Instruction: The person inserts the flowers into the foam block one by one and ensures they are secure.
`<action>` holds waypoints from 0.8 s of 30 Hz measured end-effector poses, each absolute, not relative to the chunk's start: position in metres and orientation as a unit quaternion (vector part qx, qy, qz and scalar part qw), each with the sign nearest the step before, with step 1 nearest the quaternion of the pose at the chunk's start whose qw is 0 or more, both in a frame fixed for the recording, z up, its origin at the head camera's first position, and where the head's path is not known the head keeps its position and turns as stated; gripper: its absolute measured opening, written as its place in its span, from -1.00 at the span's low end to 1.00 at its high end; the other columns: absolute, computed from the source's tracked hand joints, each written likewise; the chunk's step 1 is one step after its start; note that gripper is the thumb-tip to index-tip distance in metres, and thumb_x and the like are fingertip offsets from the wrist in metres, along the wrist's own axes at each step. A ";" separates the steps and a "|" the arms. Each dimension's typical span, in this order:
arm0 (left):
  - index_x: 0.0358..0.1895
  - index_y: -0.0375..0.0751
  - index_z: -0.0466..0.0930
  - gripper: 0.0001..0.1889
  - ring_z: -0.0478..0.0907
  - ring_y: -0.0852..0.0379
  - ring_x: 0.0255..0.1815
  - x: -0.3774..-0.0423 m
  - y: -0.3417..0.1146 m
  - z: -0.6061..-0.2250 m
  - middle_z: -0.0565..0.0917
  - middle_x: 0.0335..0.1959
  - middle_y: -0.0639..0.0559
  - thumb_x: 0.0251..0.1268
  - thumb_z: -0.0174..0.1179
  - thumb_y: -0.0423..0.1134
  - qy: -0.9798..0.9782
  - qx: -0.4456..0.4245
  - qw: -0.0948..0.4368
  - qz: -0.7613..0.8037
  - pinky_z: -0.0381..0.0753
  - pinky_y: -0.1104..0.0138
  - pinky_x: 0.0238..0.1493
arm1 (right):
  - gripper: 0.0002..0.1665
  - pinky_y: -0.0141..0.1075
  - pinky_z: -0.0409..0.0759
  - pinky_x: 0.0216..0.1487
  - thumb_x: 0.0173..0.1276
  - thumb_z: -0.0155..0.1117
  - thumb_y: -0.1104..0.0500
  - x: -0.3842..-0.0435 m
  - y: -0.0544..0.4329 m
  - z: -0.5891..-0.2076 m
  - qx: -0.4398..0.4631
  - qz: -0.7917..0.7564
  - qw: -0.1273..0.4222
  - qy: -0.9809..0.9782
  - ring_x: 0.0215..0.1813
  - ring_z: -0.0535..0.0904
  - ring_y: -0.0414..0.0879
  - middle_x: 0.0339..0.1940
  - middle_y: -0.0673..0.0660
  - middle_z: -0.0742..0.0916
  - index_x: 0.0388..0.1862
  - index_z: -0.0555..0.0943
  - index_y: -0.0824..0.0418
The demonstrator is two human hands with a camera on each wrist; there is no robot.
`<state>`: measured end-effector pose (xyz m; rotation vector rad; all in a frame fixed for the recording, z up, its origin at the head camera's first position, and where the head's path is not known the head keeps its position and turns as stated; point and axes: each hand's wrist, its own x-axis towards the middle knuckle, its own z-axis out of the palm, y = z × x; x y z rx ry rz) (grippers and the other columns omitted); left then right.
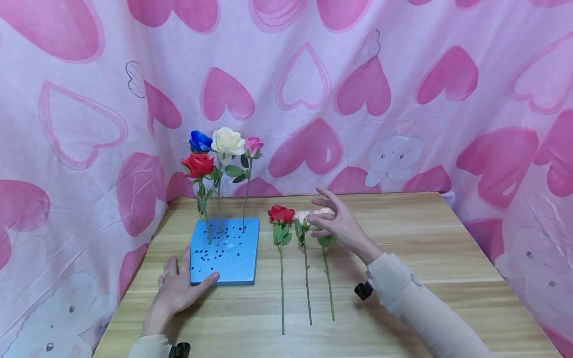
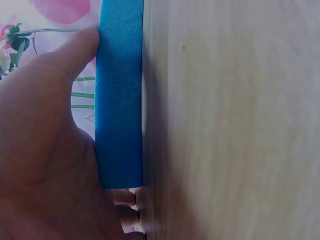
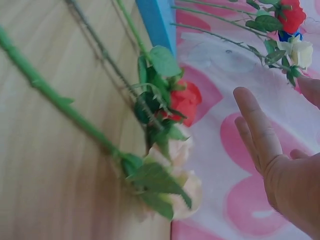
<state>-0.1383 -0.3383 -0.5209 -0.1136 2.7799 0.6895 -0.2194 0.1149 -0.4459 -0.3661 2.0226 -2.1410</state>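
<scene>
Holding nothing in a loosely spread right hand (image 1: 340, 222) by 3 roses (image 1: 281, 215) lying right of the blue block (image 1: 241, 264). Bracing that with a splayed left hand (image 1: 176, 292). Could snag 2 at once imo, with pale blooms (image 3: 186, 196) bunched so close.

- L hand (image 1: 179, 293): held low, thumb (image 1: 208, 282) stuck out to the R, wide of the fingers (image 1: 171, 265), which point fwd.
- L arm (image 1: 148, 346): I only get wrist + a bit of pale sleeve.
- R hand (image 1: 342, 223): raised, fingers spread, slightly bent, pointing approx. L & fwd.
- R arm (image 1: 416, 298): reaching diag. fwd-L, pale sleeve down to wrist.
</scene>
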 end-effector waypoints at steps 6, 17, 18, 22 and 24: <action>0.83 -0.24 -0.52 0.42 -0.53 -0.73 0.73 -0.140 -0.339 -0.523 -0.48 0.70 -0.75 0.41 0.10 0.67 0.962 -0.037 0.132 0.237 -0.39 -0.60 0.60 | 0.15 0.44 0.78 0.07 0.52 0.53 0.33 -0.211 0.126 -0.457 -0.102 -0.710 0.086 0.691 0.38 0.65 0.52 0.66 0.36 0.44 0.87 0.14 -0.17; 0.82 -0.26 -0.53 0.42 -0.54 -0.73 0.73 -0.137 -0.339 -0.523 -0.49 0.69 -0.76 0.43 0.12 0.64 0.961 -0.033 0.133 0.240 -0.42 -0.59 0.61 | 0.24 0.35 0.81 0.08 0.48 0.50 0.43 -0.193 0.142 -0.494 -0.052 -0.702 0.110 0.702 0.29 0.67 0.57 0.64 0.49 0.38 0.91 0.00 0.00; 0.82 -0.25 -0.53 0.42 -0.54 -0.73 0.73 -0.137 -0.339 -0.523 -0.49 0.69 -0.76 0.43 0.12 0.64 0.961 -0.033 0.133 0.240 -0.42 -0.59 0.61 | 0.24 0.34 0.82 0.07 0.49 0.49 0.43 -0.192 0.143 -0.495 -0.048 -0.701 0.113 0.702 0.29 0.67 0.59 0.64 0.49 0.37 0.91 0.00 0.00; 0.82 -0.25 -0.53 0.42 -0.54 -0.74 0.73 -0.138 -0.339 -0.523 -0.50 0.69 -0.76 0.43 0.12 0.65 0.961 -0.034 0.133 0.240 -0.42 -0.59 0.61 | 0.21 0.26 0.86 -0.01 0.49 0.51 0.41 -0.190 0.147 -0.499 -0.028 -0.688 0.114 0.716 0.19 0.71 0.55 0.57 0.50 0.40 0.90 0.04 0.01; 0.82 -0.26 -0.53 0.42 -0.53 -0.74 0.73 -0.138 -0.339 -0.522 -0.50 0.69 -0.76 0.42 0.11 0.65 0.961 -0.036 0.134 0.239 -0.41 -0.59 0.61 | 0.17 0.23 0.88 -0.05 0.48 0.51 0.42 -0.189 0.148 -0.501 -0.019 -0.678 0.116 0.725 0.13 0.74 0.49 0.52 0.51 0.42 0.88 0.09 0.05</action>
